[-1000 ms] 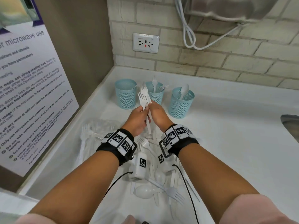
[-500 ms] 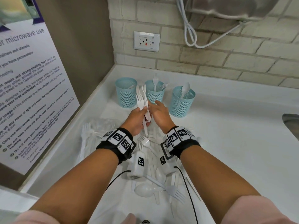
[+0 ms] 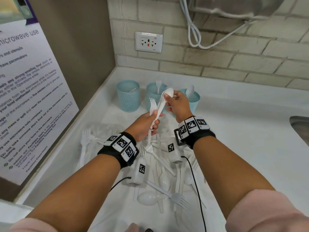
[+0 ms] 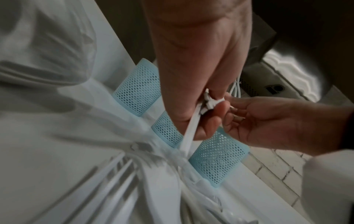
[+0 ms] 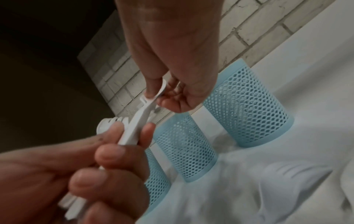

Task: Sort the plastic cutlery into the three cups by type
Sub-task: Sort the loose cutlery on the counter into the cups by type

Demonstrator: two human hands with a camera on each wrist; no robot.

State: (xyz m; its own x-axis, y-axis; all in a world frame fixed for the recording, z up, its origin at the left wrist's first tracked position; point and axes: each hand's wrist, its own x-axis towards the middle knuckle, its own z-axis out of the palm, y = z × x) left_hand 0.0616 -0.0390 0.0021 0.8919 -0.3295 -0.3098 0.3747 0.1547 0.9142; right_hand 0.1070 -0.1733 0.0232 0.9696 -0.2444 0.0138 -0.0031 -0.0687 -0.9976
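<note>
Three blue mesh cups stand in a row at the back of the white counter point(image 3: 234, 131): the left cup point(image 3: 127, 96), the middle cup point(image 3: 154, 95) with a fork point(image 3: 158, 82) in it, and the right cup point(image 3: 194, 100) with a spoon point(image 3: 190, 91) in it. In front of the middle cup my left hand point(image 3: 155, 118) grips a bundle of white forks and spoons point(image 3: 158, 108) by the handles. My right hand point(image 3: 168, 97) pinches the bowl of the top spoon point(image 3: 169, 93) in that bundle. In the right wrist view the thumb and fingers point(image 5: 153, 91) pinch that spoon point(image 5: 151, 104).
A pile of loose white cutlery point(image 3: 160, 174) lies on the counter under my wrists. A clear plastic bag point(image 3: 95, 136) sits to its left. A poster panel point(image 3: 25, 101) bounds the left side, a brick wall with an outlet point(image 3: 148, 41) the back, a sink edge point(image 3: 301, 129) the right.
My right hand has moved up and to the right along the bundle, from the handles to the spoon bowl at its top. The left hand keeps its grip on the handles.
</note>
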